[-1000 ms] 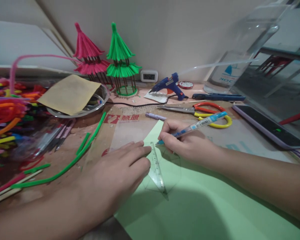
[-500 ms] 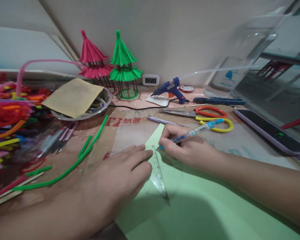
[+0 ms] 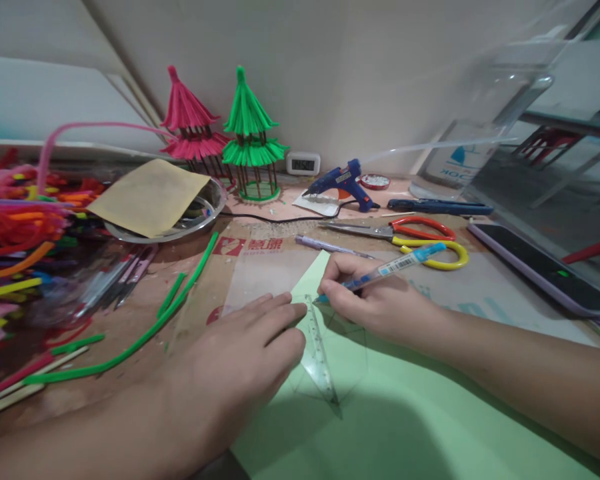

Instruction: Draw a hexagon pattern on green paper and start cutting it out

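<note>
- We have the pen [image 3: 399,265] pinched in our right grip [image 3: 367,297], its tip just right of the ruler [image 3: 321,360]'s far end.
- From that grip, the ruler lies left and near; long axis runs far-left to near-right.
- Our left grip [image 3: 255,343] is nearer: fingers extended flat, touching the ruler's left side, clasping nothing.
- Ruler sits on the green sheet [image 3: 380,427], which covers the near part of the desk [image 3: 145,293].
- Ruler looks clear, dark-marked, pointed at its near end; we see faint lines drawn around it.

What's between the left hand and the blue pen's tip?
In the head view, the marked edge of a clear ruler lies there, on the green paper.
</note>
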Demonstrator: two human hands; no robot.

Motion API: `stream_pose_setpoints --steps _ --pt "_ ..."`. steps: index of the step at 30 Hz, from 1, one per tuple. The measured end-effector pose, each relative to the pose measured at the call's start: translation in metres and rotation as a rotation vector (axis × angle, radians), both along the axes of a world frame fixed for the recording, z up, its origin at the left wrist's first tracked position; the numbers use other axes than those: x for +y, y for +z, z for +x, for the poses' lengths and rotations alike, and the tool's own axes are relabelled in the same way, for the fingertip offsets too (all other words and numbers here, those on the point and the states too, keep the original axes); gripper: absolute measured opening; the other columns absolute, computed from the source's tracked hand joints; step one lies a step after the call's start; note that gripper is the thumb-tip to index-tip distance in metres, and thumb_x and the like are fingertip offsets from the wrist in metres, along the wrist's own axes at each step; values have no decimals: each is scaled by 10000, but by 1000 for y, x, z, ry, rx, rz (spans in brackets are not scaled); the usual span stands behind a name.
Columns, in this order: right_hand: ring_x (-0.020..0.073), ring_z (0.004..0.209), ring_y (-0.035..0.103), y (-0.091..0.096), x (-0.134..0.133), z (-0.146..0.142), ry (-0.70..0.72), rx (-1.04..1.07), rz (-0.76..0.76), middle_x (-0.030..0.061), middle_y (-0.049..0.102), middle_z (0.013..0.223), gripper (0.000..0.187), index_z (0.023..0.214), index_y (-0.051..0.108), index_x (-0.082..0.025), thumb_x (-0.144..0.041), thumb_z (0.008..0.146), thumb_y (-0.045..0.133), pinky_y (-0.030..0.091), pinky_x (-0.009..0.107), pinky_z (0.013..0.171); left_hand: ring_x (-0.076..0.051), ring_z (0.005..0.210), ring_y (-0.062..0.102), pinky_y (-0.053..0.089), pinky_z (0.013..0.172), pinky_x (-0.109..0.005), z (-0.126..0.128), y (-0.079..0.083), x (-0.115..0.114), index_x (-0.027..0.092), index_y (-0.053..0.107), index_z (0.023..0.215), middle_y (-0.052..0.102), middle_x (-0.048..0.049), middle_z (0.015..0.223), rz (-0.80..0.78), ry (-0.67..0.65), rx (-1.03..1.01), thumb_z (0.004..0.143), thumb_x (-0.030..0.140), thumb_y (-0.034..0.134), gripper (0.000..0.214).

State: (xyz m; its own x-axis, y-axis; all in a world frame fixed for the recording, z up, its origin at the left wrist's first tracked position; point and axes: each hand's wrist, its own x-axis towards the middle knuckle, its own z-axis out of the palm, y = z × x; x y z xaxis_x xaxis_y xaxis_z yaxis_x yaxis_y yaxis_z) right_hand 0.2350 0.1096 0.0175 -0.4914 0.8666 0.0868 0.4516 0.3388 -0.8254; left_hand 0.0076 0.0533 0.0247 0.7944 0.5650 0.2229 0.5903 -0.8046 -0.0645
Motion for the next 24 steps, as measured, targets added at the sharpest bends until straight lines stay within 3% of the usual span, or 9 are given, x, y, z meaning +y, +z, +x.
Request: stream_pose_setpoints --steps 14,24 --pt "113 583 481 1 0 -1 31 32 -1 -51 537 643 93 774 529 -218 -213 867 534 359 255 548 -286 1170 701 584 964 -410 -4 -1 -1 194 652 925 716 -114 1296 -56 15 5 898 33 368 327" --pt "123 592 497 -1 1 -1 9 12 -4 -44 546 649 111 777 534 -219 -256 881 526 375 268 554 -251 1174 692 560 1005 -377 -2 0 -1 192 642 877 720 -97 1289 -64 28 16 924 54 371 308"
